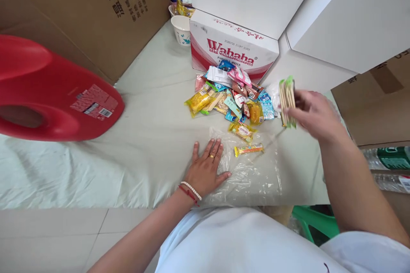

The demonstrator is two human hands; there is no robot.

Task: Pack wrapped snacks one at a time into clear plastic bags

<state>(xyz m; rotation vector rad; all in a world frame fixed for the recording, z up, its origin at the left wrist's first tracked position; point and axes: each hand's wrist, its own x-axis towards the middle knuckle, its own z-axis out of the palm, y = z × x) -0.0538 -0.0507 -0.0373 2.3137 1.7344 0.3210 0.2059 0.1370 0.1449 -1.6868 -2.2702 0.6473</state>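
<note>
In our right hand [315, 113] we grip a green-ended packet [287, 98], thumb on the near side and fingers behind it. It stands roughly upright just beside the right edge of the snack pile [238, 89]; motion blur leaves us unable to tell whether its lower end touches the tabletop [153, 106]. Through the wrapper we see what look like thin, pale pieces in a row. We judge it light, stiff along its length but brittle, so it suits a gentle pinch across the middle, with no squeezing at the ends.

Our left hand [202, 172] grasps nothing: it rests palm down, fingers spread, over the left side of a clear plastic bag [253, 175] lying flat near the tabletop's front edge. The film looks thin, slippery and quick to wrinkle; we would hold it by an edge, or press it down with a flat palm.

On the bag lies a slim yellow bar [249, 149], probably firm and easily taken by its long sides. Just beyond it, a yellow packet [241, 131] sits at the bag's far edge; it looks plumper, and we would take it around the body, since its crimped ends may slip. The pile behind leans close to the Wahaha carton [232, 51], its glossy wrappers likely to slide over one another.
</note>
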